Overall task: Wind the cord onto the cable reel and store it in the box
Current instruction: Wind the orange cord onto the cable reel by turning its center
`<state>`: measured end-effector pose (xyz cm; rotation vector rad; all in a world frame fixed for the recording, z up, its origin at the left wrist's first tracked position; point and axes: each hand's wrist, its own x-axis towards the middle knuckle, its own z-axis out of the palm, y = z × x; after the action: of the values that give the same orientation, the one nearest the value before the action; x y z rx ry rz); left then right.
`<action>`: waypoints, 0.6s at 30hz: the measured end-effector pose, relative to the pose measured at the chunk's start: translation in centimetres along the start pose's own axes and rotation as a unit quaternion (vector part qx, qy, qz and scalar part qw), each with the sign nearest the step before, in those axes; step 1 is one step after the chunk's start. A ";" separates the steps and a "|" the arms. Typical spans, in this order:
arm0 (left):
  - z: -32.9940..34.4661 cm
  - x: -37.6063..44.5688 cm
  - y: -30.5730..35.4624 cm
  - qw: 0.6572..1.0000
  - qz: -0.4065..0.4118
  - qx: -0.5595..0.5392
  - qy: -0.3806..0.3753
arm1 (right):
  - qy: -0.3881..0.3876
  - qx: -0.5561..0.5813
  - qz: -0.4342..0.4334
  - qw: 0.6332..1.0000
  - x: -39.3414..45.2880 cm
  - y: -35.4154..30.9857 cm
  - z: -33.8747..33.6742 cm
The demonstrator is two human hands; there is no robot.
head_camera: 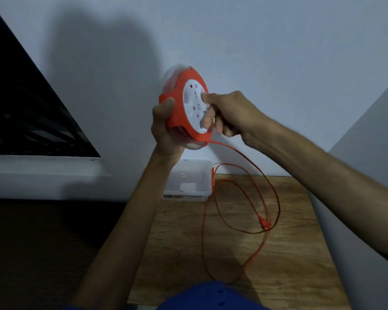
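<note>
— While the left hand [166, 128] grips the reel [185, 106], where does that reel sit?

— Up in the air in front of the wall [255, 41]; thumb over the orange rim, fingers wrapped behind; the right hand [227, 114] has its fingers pressed together on the white socket face.

— And the cord [276, 198]?

— It leaves the bottom of the reel and falls in loose loops on the wooden table [188, 253]; its plug [264, 223] lies near the right edge.

— The box [187, 182]?

— Clear plastic, at the table's far edge against the wall; loops just beside it.
</note>
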<state>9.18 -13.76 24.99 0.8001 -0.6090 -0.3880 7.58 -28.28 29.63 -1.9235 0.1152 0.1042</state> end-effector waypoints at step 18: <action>-0.9 -1.3 0.4 0.991 -0.043 -0.117 0.040 | 0.059 -0.485 -0.398 0.776 -2.1 2.3 -1.3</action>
<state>8.84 -12.32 24.30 0.6156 -0.4456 -0.4940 5.26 -30.21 28.16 -2.8286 -0.8362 -0.6572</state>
